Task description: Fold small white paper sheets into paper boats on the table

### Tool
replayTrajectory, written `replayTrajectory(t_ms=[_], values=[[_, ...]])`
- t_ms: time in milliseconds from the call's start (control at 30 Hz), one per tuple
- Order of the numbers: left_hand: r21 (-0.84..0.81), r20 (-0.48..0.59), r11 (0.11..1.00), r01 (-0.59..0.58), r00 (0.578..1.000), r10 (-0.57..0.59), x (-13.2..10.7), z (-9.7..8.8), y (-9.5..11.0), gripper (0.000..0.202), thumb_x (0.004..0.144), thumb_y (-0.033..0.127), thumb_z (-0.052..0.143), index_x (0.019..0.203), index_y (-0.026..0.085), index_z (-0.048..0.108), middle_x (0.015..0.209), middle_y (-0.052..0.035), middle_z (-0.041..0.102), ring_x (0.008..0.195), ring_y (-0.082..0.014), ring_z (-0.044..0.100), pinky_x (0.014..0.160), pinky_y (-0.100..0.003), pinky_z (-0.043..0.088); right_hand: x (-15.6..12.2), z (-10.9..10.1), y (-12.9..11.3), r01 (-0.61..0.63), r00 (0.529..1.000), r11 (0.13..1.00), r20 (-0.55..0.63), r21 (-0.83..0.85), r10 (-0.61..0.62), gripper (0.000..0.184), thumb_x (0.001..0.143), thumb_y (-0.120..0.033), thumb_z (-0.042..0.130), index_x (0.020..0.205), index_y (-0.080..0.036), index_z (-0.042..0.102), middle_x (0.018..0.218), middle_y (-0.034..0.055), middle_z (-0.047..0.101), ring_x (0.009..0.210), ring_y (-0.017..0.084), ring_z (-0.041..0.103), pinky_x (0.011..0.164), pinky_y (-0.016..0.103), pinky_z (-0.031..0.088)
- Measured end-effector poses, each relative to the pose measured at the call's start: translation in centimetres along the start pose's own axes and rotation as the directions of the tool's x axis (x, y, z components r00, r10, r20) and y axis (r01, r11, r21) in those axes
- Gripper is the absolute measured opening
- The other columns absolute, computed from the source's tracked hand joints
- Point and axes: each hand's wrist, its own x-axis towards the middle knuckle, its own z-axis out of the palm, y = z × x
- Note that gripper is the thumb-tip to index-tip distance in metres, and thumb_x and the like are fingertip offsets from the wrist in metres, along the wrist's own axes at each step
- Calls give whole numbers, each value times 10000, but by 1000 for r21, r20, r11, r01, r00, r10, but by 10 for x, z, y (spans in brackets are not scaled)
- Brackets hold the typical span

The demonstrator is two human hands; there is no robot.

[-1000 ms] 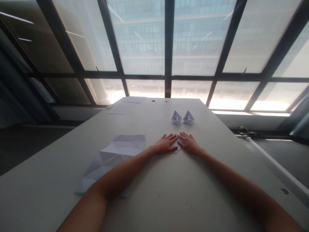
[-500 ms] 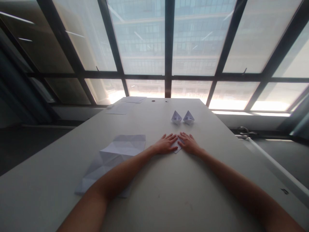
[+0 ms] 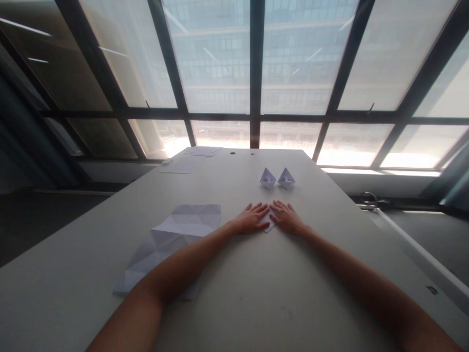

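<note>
The left hand (image 3: 251,218) and right hand (image 3: 288,219) lay flat, fingers stretched out, pressing a small folded paper (image 3: 269,226) on the tabletop (image 3: 256,293). If one hand pushed sideways, the paper could slide and crease crooked.

A long pale grey desk (image 3: 234,298) is stretching away toward a far wall of tall windows (image 3: 216,54). Dark frames (image 3: 256,73) are dividing the panes. Hazy daylight is pouring in, and a building (image 3: 304,49) is showing outside. Dark floor (image 3: 40,230) is lying on the left, and a bright sill (image 3: 370,171) is glowing at far right.
</note>
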Motion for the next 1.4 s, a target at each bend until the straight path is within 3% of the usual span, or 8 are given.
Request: replayTrajectory(t_ms=[1400], values=[[5, -7, 1000, -1, 1000, 1, 1, 1, -1, 743, 971, 657, 274, 1573, 241, 145, 1622, -107, 198, 1498, -289, 160, 1186, -520, 98, -1, -3, -2, -13, 1000, 1000, 9, 12, 13, 567, 990, -445, 375, 1513, -228, 354, 1600, 93, 281, 1486, 226, 191, 1191, 493, 92]])
